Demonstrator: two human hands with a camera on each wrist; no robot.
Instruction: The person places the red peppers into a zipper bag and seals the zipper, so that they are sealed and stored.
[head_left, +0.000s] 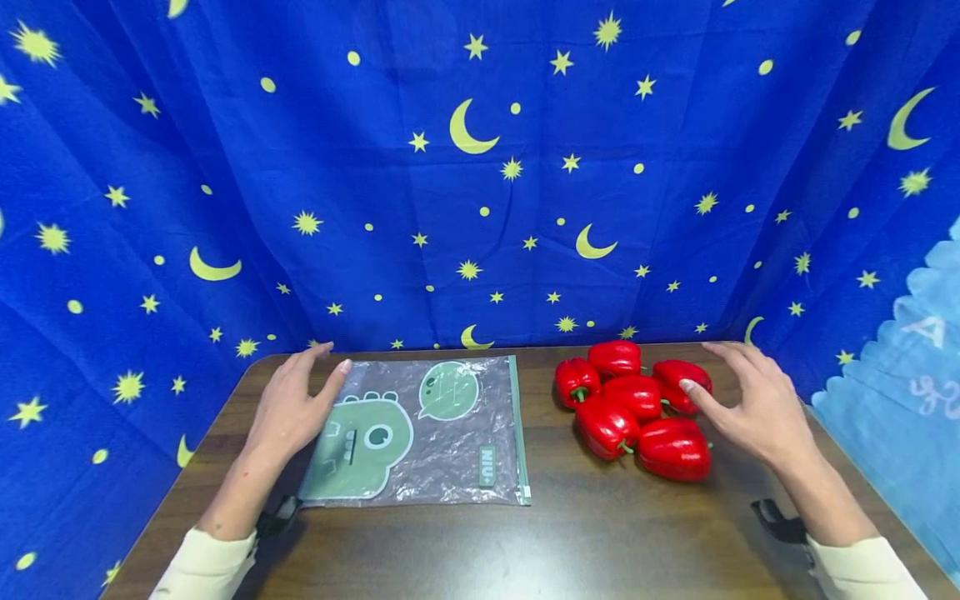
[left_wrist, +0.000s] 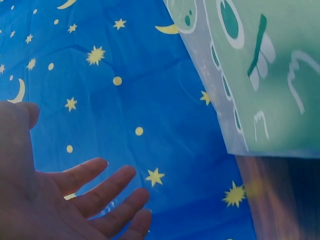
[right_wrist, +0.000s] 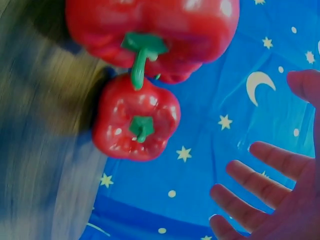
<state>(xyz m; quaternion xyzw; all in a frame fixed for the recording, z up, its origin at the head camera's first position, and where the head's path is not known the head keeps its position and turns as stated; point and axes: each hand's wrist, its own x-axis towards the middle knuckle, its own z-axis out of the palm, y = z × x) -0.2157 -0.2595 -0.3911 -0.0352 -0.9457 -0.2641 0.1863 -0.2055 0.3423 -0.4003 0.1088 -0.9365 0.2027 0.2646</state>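
Note:
A clear zip bag (head_left: 450, 450) printed with a green monster and a speech bubble lies flat on the table's left half. Its green zip edge faces right, with a white slider at the near corner. By the bag's left side is my left hand (head_left: 291, 410), fingers spread and holding nothing; the left wrist view shows the same hand (left_wrist: 95, 200) with loosely bent fingers. Several glossy red bell peppers (head_left: 632, 396) with green stems sit clustered right of the bag. My right hand (head_left: 761, 412) is just right of them, its thumb near the rightmost ones, palm bare in the right wrist view.
The brown wooden table (head_left: 480, 546) ends at a blue curtain (head_left: 375, 192) with yellow moons and stars, which rises behind it and along both sides. A lighter blue scalloped cloth (head_left: 900, 392) hangs at the right. Dark straps (head_left: 780, 521) sit at both wrists.

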